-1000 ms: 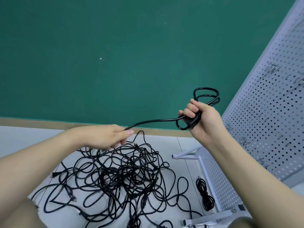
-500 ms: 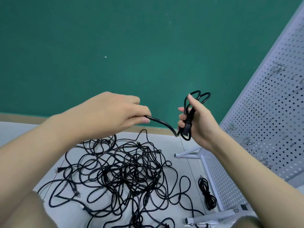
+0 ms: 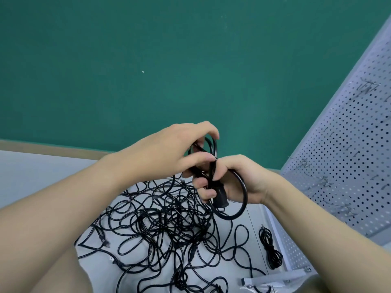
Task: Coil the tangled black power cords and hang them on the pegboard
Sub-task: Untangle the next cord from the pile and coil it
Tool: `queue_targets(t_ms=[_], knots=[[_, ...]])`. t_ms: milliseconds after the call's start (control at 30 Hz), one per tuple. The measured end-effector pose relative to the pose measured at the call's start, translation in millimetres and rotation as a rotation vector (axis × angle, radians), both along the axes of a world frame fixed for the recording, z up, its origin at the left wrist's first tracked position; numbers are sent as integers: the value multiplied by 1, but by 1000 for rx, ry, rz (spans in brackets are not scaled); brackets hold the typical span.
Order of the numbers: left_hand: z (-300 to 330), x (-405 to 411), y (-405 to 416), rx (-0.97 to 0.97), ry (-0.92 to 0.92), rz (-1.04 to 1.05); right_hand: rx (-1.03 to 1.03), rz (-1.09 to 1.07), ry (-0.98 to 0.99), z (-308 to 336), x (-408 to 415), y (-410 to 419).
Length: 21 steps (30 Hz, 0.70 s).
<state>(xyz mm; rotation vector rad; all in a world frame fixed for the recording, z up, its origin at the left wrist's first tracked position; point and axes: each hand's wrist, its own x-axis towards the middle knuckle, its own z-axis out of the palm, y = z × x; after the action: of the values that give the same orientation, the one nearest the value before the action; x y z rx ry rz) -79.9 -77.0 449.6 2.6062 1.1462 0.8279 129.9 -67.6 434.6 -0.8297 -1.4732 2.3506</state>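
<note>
Left hand [image 3: 173,151] covers upper loops of held cord [image 3: 241,199] — loop count unreadable. Cord's run through right hand [image 3: 237,180] hidden behind curled fingers [image 3: 208,194]. Tangled pile [image 3: 165,220] cut by bottom edge, partly behind left forearm; single cords not traceable. Pegboard [image 3: 349,149] cut off at right edge — hooks thin, blurred, shapes unclear. Coiled bundle [image 3: 270,248] on floor too small for plug detail.

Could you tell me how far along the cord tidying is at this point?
Early. Done: one bundled cord lies on the floor beside the pegboard; none visibly hangs there. In hand: the left hand and right hand grip a partly looped cord. Left: the large tangled pile on the floor.
</note>
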Motion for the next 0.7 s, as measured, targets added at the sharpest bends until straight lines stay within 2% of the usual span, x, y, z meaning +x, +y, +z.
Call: queue_targets(t_ms=[133, 200, 367, 433, 500, 567, 633, 700], knots=[[3, -11, 9, -37, 32, 227, 49, 135, -121, 0, -2, -5], [1, -14, 13, -47, 33, 241, 80, 227, -147, -1, -4, -7], [-10, -23, 25, -403, -365, 33, 189, 286, -74, 5, -4, -10], [-18, -29, 30, -517, -513, -15, 220, 228, 8, 10, -3, -9], [-28, -30, 35, -780, -727, -91, 231, 122, 94, 14, -2, -8], [-41, -25, 37, -990, -824, -112, 224, -25, 176, 15, 0, -4], [-55, -18, 37, -1035, -757, -12, 242, -187, 216, 12, 1, 1], [-64, -16, 35, -895, -470, 135, 283, -347, 200, 8, 2, 5]])
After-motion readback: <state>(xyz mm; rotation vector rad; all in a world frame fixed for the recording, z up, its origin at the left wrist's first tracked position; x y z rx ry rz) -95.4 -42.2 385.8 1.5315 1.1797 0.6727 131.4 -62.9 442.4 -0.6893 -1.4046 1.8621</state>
